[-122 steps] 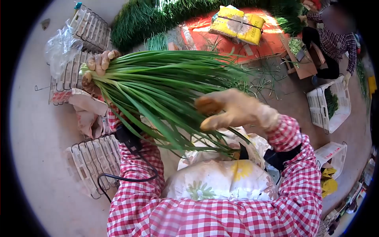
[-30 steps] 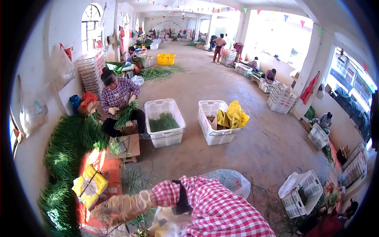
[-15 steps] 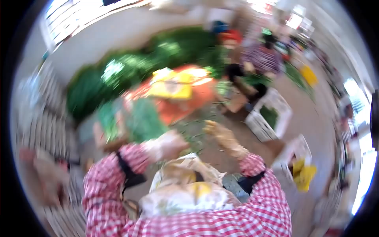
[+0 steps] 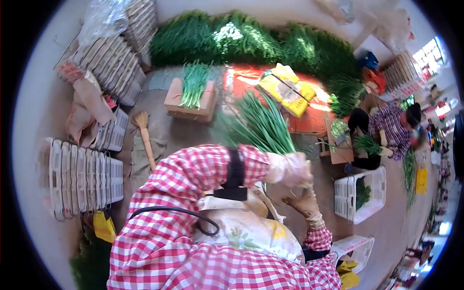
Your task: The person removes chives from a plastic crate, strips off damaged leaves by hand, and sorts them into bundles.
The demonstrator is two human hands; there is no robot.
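Note:
My left hand (image 4: 291, 170), in a pale glove, is closed round the stalk ends of a bunch of long green chives (image 4: 268, 124). The leaves fan out up and to the left, blurred at their left side. Just below it is my right hand (image 4: 304, 204), in a brownish, soiled glove, its fingers stretched out to the left and nothing visible in them. A soiled pale apron (image 4: 251, 232) covers my lap. Another bunch of chives (image 4: 194, 84), with red ties, lies across a brown box (image 4: 176, 99) ahead to the left.
A yellow sack (image 4: 290, 92) lies on an orange sheet (image 4: 237, 79) before heaped greens (image 4: 246, 43). Stacked white crates (image 4: 87, 179) and a straw broom (image 4: 144, 135) are left. At right, a person (image 4: 386, 128) handles greens near a white crate (image 4: 345, 200).
My view has swung left, bringing the crate stacks and broom into sight. My left hand, with the chives, has moved right across my body, close to my right hand.

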